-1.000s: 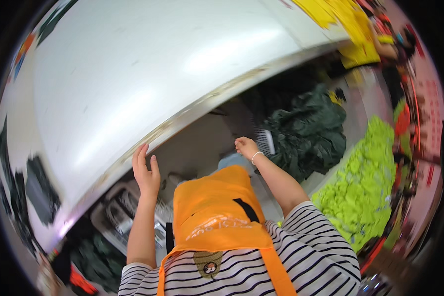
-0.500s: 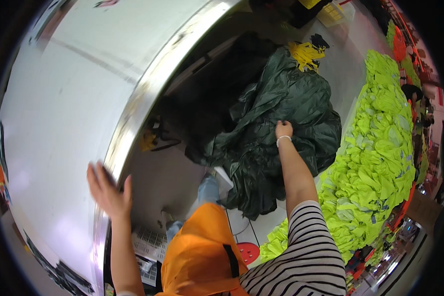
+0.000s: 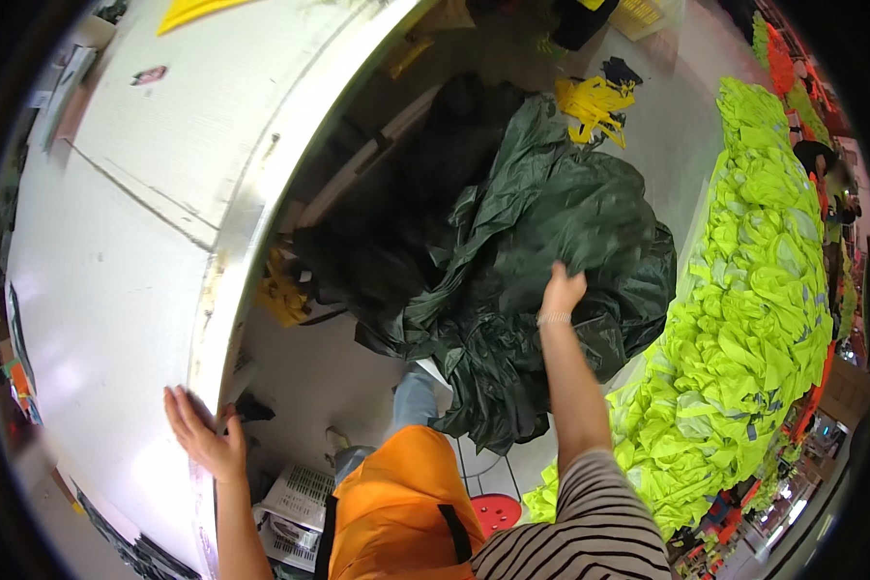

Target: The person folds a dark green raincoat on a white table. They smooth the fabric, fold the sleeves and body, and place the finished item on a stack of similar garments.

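My left hand (image 3: 208, 440) lies on the edge of the white table (image 3: 116, 280), its fingers stretched out and the thumb apart. Nothing is held in it. To the right of the table, a large crumpled heap of thin, shiny dark green fabric (image 3: 551, 208) spreads out beside darker black material (image 3: 387, 227). My right hand (image 3: 563, 288) is closed at the middle of the green heap, its fingers pinching a fold. The fingertips are partly hidden, and the fabric around them is slightly blurred.
A long pile of neon yellow-green garments (image 3: 744, 300) runs along the right. Yellow strips (image 3: 594, 104) lie beyond the green heap, near a yellow basket (image 3: 640, 17). A red round stool (image 3: 495, 512) and a white slatted box (image 3: 295, 503) stand low by my legs.
My left hand has come down onto the table edge. My right hand has moved slightly toward me, and the green fabric around it has shifted. The whole view has also tilted a little.
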`<state>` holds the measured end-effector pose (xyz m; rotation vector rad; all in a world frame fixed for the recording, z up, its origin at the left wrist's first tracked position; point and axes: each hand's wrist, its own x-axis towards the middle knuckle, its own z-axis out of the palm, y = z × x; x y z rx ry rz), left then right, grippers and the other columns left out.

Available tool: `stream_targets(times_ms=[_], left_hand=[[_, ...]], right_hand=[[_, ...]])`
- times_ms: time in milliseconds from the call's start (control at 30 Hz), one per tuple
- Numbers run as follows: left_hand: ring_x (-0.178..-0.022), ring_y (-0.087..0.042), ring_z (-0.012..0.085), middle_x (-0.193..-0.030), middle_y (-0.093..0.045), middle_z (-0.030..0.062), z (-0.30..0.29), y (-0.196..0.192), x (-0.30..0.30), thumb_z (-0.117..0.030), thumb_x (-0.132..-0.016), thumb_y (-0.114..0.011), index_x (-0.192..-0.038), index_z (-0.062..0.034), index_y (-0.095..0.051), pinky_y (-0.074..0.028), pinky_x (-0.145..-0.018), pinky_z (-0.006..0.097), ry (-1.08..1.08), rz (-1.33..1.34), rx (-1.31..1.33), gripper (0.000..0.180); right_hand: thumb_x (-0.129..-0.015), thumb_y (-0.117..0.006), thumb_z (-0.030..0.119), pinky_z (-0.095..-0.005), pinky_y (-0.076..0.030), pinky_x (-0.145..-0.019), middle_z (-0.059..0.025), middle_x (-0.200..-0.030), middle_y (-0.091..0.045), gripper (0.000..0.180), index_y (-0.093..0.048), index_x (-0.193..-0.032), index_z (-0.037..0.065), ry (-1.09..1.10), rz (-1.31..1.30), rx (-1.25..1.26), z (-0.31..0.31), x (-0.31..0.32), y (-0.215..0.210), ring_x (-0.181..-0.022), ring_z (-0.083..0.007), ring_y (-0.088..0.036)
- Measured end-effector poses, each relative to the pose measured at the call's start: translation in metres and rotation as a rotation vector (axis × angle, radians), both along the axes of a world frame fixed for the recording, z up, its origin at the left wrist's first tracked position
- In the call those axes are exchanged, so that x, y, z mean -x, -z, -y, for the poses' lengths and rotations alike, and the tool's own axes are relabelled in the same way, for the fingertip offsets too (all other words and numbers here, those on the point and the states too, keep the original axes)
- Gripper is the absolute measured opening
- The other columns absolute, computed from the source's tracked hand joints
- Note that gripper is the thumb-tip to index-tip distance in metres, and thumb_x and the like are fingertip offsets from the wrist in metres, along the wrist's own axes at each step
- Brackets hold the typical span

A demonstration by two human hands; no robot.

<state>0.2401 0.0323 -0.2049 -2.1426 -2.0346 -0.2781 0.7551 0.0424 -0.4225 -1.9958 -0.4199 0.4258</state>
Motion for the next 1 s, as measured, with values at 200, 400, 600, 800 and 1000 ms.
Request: stream_targets(times_ms=[200, 400, 600, 800, 1000], left_hand=[[-0.134, -0.029, 0.0398, -0.145, -0.031, 0.0223, 0.016, -0.01, 0.016, -0.024, -0.074, -0.07, -0.141, -0.0054, -0.035, -0.028, -0.107, 0.049, 0.011, 0.167, 0.068, 0.077], [-0.14, -0.023, 0.0307, -0.151, -0.021, 0.0202, -0.006, -0.066, -0.039, -0.057, -0.072, -0.072, -0.147, -0.0025, -0.017, -0.02, -0.112, 0.038, 0.436, 1.152, 0.532, 0.108], [-0.116, -0.048, 0.0281, -0.126, -0.05, 0.0159, 0.029, -0.146, 0.049, -0.022, -0.09, -0.059, -0.139, -0.0048, -0.031, -0.041, -0.098, 0.041, 1.068, 1.872, 1.127, 0.059], [-0.064, -0.044, 0.0122, -0.07, -0.05, -0.0009, 0.137, -0.223, 0.114, -0.028, -0.094, -0.047, -0.099, -0.0065, -0.051, -0.03, -0.063, 0.025, 1.125, 2.53, 0.256, 0.023], [-0.079, -0.054, 0.0185, -0.079, -0.056, 0.0083, 0.205, -0.268, 0.155, -0.025, -0.089, -0.06, -0.093, -0.0055, -0.052, -0.043, -0.081, 0.033, 0.838, 2.317, 0.032, 0.021]], right_hand=[[-0.08, -0.061, 0.002, -0.0313, -0.045, -0.082, -0.0123, -0.098, -0.068, 0.024, -0.061, -0.098, -0.013, -0.161, -0.059, -0.108, 0.103, 0.109, -0.179, -0.088, -0.0178, -0.06], [-0.071, -0.068, 0.011, -0.0412, -0.042, -0.096, -0.0113, -0.114, -0.062, 0.036, -0.065, -0.107, 0.008, -1.363, 0.296, -0.485, 0.152, 0.2, -0.345, -0.107, -0.0294, -0.057], [-0.072, -0.071, 0.029, -0.0395, -0.05, -0.076, -0.0137, -0.099, -0.064, 0.043, -0.062, -0.107, 0.004, -2.134, -0.283, -0.529, 0.161, 0.331, -0.456, -0.087, -0.0343, -0.06], [-0.064, -0.076, 0.005, -0.0263, -0.043, -0.059, -0.0041, -0.076, -0.051, 0.032, -0.055, -0.087, 0.005, -1.195, 0.072, -0.556, 0.169, 0.408, -0.447, -0.066, -0.0146, -0.051], [-0.082, -0.067, 0.016, -0.0315, -0.039, -0.097, -0.0116, -0.129, -0.049, 0.052, -0.046, -0.127, 0.002, -1.87, -0.205, -0.708, 0.166, 0.488, -0.445, -0.116, -0.0191, -0.048]])
